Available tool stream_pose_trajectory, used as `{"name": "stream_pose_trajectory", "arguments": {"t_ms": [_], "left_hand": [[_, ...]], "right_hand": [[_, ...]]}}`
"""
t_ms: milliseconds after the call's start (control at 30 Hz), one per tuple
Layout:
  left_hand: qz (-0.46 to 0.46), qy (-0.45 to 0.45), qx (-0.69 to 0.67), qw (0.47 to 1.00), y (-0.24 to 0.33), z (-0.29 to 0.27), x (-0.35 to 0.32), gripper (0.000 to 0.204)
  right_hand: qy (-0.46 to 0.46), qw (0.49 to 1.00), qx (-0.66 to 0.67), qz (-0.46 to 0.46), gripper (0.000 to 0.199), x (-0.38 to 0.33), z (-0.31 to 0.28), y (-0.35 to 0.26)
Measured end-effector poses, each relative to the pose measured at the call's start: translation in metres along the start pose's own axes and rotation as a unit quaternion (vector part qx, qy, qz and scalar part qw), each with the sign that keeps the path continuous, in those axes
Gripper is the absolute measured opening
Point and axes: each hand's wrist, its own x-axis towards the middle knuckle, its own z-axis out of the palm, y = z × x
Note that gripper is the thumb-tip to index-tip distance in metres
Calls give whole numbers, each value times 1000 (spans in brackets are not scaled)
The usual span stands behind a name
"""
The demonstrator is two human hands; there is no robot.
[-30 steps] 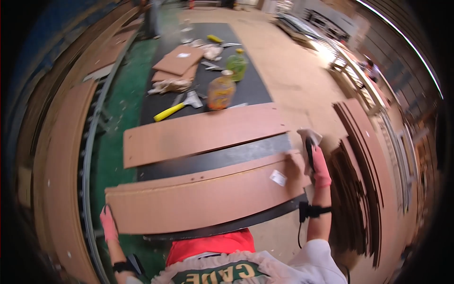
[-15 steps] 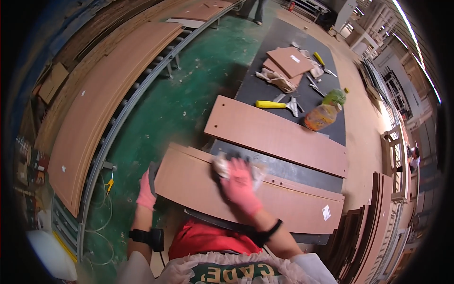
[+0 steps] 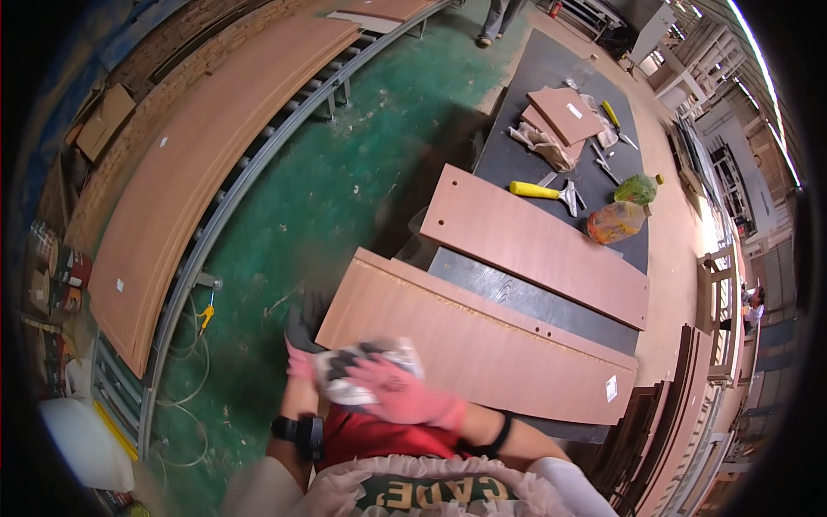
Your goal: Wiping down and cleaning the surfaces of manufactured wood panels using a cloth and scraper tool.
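Both my hands wear pink gloves and meet over a crumpled white and grey cloth (image 3: 362,377) in front of my chest. My left hand (image 3: 301,362) grips the cloth's left edge. My right hand (image 3: 402,398) lies over its right side, fingers closed on it. The cloth sits at the near left end of a long brown board (image 3: 491,345) lying on a black table (image 3: 525,300). A second brown board (image 3: 538,243), with small drilled holes, lies parallel behind it.
Further along the table lie a yellow-handled hammer (image 3: 541,190), an orange bag (image 3: 615,221), a green bag (image 3: 637,188) and small boards (image 3: 564,112). A roller conveyor carries a long panel (image 3: 198,172) on the left. Stacked boards (image 3: 676,431) stand at the right; someone's legs (image 3: 500,19) are at the top.
My view swung left. My right hand came from the board's right end to its left part with the cloth, then back to my chest, where my left hand joined it.
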Motion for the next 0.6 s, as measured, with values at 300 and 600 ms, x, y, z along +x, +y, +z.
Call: {"name": "stream_pose_trajectory", "arguments": {"t_ms": [300,600], "left_hand": [[87,-153,618,766,21,40,2,42],[-61,76,344,934,12,46,-1,34]], "right_hand": [[-64,952,-176,243,63,-9,-86,6],[17,933,-215,288,54,84,-76,54]]}}
